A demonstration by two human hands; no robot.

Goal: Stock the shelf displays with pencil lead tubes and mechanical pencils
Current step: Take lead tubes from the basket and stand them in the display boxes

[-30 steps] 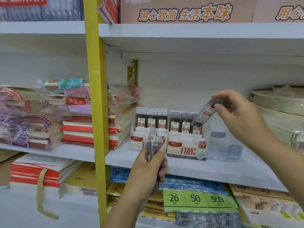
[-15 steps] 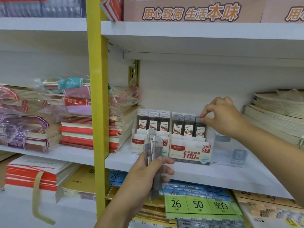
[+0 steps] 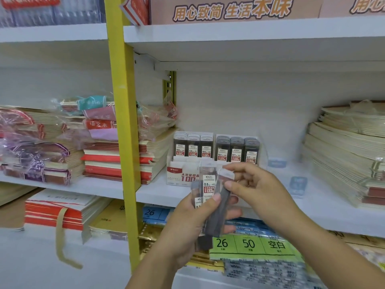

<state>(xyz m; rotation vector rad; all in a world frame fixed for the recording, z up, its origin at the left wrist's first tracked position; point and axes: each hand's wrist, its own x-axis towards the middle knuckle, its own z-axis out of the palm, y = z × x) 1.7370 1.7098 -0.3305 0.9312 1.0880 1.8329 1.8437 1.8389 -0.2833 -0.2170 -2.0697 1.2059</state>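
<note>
My left hand (image 3: 193, 222) grips a small bunch of dark pencil lead tubes (image 3: 208, 188) upright in front of the middle shelf. My right hand (image 3: 256, 190) pinches the clear cap end of the rightmost tube (image 3: 220, 207) in that bunch. Behind them, two white display boxes stand side by side on the shelf: the left box (image 3: 183, 176) holds a row of 0.5 tubes (image 3: 192, 146), and a row of 0.7 tubes (image 3: 236, 150) fills the right one, whose front my hands hide.
A yellow upright post (image 3: 123, 122) splits the shelving. Wrapped notebook stacks (image 3: 116, 155) sit left of the boxes; cream paper piles (image 3: 345, 155) sit at the right. Small clear cases (image 3: 298, 184) lie on the white shelf (image 3: 333, 215). Green and blue packs (image 3: 250, 245) fill the shelf below.
My right hand has left the 0.7 row in the right box and come down to the bunch in my left hand, taking hold of a tube's top.
</note>
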